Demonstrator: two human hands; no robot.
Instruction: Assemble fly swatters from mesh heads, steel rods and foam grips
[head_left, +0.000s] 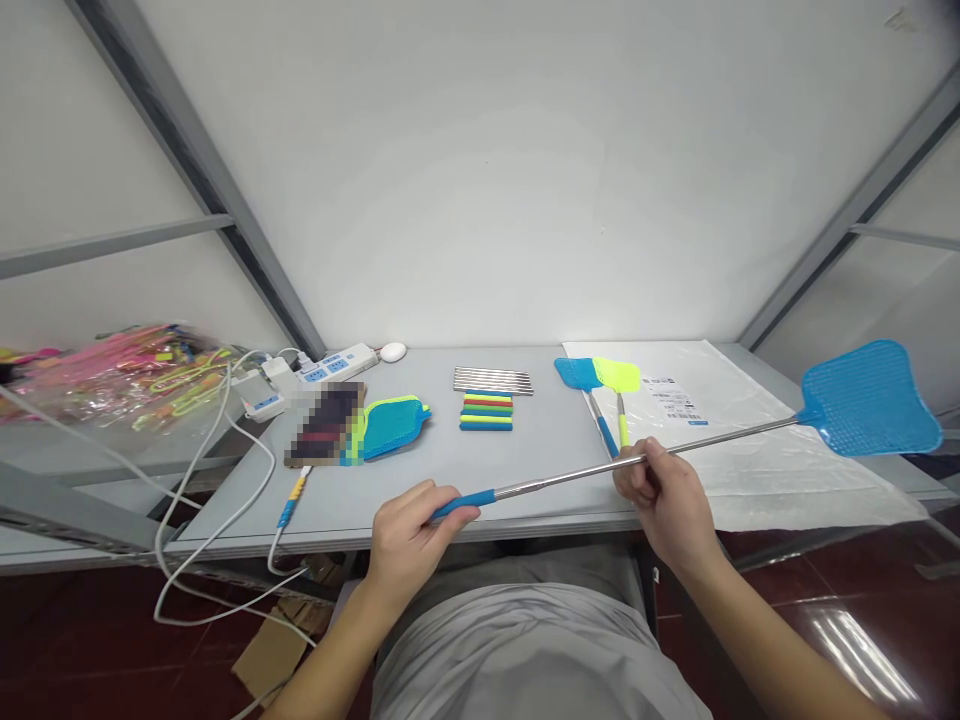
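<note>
A blue fly swatter [870, 400] with a long metal telescopic rod stretches across the front of the table. My left hand [412, 535] is closed around its blue handle. My right hand [667, 500] grips the metal rod further along, nearer the swatter head. Behind my right hand lie a shorter blue fly swatter [577, 374] and a yellow-green one [619, 376]. At the middle of the table is a row of coloured handles [486, 412], with several metal rods [493, 380] behind them. Loose swatter heads [391, 425], blue and yellow-green, are stacked to the left.
A phone [326, 425], partly blurred, lies at the left with a cable plugged in. Behind it are a power strip [341, 362] and a white round object [393, 352]. White cables hang over the front edge. A white plastic bag [739, 440] with a label covers the right side.
</note>
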